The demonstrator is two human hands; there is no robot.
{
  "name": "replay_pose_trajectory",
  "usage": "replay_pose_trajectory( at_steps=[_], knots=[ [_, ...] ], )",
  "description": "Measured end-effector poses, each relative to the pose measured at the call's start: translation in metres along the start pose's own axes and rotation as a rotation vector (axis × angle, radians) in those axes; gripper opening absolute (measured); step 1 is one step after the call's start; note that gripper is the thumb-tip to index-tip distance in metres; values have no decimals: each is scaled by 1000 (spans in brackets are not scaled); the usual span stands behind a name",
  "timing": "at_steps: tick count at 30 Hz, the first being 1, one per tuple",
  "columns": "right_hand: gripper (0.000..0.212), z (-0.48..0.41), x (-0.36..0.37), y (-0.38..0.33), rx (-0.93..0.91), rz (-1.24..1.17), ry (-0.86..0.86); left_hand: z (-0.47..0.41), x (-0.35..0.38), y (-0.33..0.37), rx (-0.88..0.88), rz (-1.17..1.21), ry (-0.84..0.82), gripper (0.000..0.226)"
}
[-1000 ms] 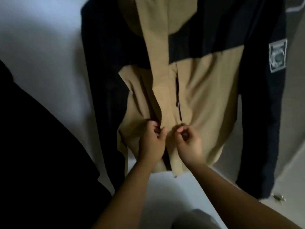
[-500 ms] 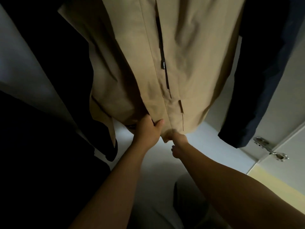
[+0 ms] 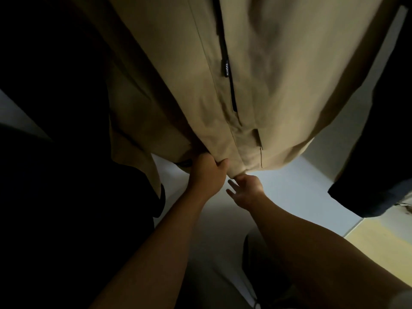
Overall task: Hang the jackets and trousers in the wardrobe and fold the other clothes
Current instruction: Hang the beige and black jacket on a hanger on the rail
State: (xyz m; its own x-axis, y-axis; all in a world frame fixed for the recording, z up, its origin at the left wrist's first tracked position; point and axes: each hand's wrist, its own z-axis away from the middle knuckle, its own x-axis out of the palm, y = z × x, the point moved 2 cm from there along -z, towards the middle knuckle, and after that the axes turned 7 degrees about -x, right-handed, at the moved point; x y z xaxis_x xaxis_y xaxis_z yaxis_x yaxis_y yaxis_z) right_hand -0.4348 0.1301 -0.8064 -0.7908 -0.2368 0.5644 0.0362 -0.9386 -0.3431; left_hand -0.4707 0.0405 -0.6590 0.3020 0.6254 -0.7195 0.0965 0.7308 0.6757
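The tan jacket (image 3: pixel 278 85) hangs in front of the person and fills the upper part of the head view, its hem reaching down just to the hands. A black zip (image 3: pixel 231 94) runs down the front panel, with a small black tab (image 3: pixel 227 69) lettered "FASHION" on it. The jacket's dark sleeve (image 3: pixel 379 152) hangs down on the right side, its cuff lower than the tan hem.

The left hand (image 3: pixel 206 175) grips the hem beside the front seam – the thumb lies over the outer face of the cloth and the fingers are tucked up behind it. The right hand (image 3: pixel 247 189) sits just beside it and pinches the lowest point of the hem from below, while its remaining fingers (image 3: pixel 230 190) stick out loose.

Below the hem lies a pale white surface (image 3: pixel 301 186). To the left everything is dark cloth or shadow – which one cannot be told. At the lower right a yellowish strip of floor (image 3: pixel 383 237) shows.
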Motion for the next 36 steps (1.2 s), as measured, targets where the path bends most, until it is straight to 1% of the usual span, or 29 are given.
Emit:
replay_pose_trajectory(
  at_steps=[3, 7, 10, 14, 16, 18, 19, 22, 24, 27, 31, 36],
  knots=[
    [30, 0, -4, 3, 17, 9, -31, -3, 5, -2, 7, 48, -2, 23],
    [30, 2, -16, 7, 40, -9, -72, -9, 13, -5, 1, 108, -23, 18],
    [27, 0, -29, 3, 27, -83, -89, -12, 16, -5, 17, 110, 9, 13],
    [10, -3, -42, -4, 16, -160, -143, -12, 20, 0, 52, 103, 32, 12],
    [13, 0, -47, -6, -1, -178, -166, -11, 22, 4, 69, 78, 46, 9],
    [26, 4, -52, -9, -2, -202, -192, -10, 25, 8, 72, 64, 63, 11],
    [28, 7, -54, -10, -1, -212, -202, -9, 27, 9, 67, 72, 54, 12],
    [22, 11, -61, -11, -8, -179, -210, -8, 38, 12, 72, 127, -20, 14],
    [26, 14, -64, -10, -18, -143, -212, -6, 47, 11, 57, 135, -65, 7],
    [28, 19, -67, -7, -33, -114, -212, -4, 55, 11, 49, 109, -66, 14],
    [27, 26, -70, -5, -43, -115, -214, -6, 59, 6, 32, 35, -71, 17],
    [34, 31, -73, -4, -8, -62, -195, -10, 63, -3, -69, 65, -87, 18]
  ],
)
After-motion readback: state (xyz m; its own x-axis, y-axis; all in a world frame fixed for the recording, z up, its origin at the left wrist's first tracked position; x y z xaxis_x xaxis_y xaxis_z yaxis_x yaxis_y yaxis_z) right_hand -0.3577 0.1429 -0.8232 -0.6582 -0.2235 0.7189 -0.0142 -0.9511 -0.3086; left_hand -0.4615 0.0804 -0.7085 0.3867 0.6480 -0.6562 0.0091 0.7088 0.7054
